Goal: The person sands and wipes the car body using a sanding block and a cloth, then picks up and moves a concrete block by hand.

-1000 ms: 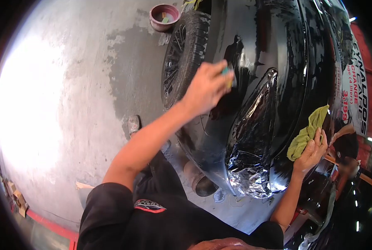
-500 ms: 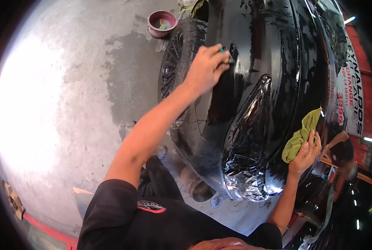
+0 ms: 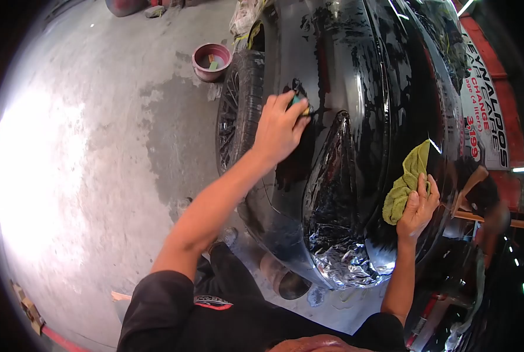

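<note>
My left hand (image 3: 282, 126) is closed around a small teal-and-yellow block (image 3: 300, 104), pressed to the wet side panel of a black car (image 3: 285, 41). Its exact kind is partly hidden by my fingers. My right hand (image 3: 419, 208) grips a folded green cloth (image 3: 404, 190) and rests against the car further right. Between my hands, a lamp area covered with crinkled shiny film (image 3: 341, 234) narrows to a point. Dark wet streaks and dull grey patches mark the panel around the block.
A wheel (image 3: 238, 105) sits left of my left hand. On the concrete floor (image 3: 115, 146) stands a maroon bucket (image 3: 212, 63) with small pieces inside. A cylindrical container (image 3: 291, 286) is below the car's corner; a printed banner (image 3: 485, 105) hangs at right.
The view has shifted, so the car and bucket appear lower and further left. My left hand stays on the panel with the block, close to the same spot; my right hand still holds the cloth.
</note>
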`<state>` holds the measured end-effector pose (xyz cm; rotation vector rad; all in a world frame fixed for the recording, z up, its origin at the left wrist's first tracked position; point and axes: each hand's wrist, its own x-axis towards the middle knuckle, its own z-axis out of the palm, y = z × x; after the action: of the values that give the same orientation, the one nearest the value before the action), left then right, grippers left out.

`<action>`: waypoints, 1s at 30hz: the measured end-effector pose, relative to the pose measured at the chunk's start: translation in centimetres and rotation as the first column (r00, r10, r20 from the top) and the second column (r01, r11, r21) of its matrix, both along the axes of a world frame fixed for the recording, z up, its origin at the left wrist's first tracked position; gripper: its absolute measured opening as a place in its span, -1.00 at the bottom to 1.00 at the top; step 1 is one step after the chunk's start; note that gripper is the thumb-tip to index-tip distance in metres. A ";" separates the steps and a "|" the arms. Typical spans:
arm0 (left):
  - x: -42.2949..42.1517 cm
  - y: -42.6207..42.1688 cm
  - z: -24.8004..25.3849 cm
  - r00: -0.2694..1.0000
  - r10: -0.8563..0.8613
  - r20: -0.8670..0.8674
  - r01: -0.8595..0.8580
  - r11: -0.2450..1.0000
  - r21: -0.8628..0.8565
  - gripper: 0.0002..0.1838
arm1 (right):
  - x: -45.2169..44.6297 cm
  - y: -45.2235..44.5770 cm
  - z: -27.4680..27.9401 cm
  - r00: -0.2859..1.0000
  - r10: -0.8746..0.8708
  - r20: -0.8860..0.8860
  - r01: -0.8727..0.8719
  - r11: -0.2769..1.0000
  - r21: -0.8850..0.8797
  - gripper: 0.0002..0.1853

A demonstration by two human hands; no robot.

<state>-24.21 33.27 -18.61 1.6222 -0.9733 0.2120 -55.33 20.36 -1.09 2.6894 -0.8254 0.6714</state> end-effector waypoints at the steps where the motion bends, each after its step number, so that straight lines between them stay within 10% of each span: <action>1: -1.6 1.0 -0.3 0.999 0.033 -0.002 -0.033 0.999 -0.009 -0.50 | 0.0 0.1 0.0 1.000 0.004 0.004 -0.004 1.000 0.007 -0.49; 30: -7.8 6.1 -2.4 0.991 -0.119 0.060 0.119 0.993 0.003 -0.45 | -0.1 -0.4 -0.5 0.999 0.018 0.027 -0.018 1.000 -0.004 -0.51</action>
<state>-32.04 39.42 -20.98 1.5593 -1.1122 0.1805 -55.45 19.97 -1.60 2.6930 -0.8061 0.7143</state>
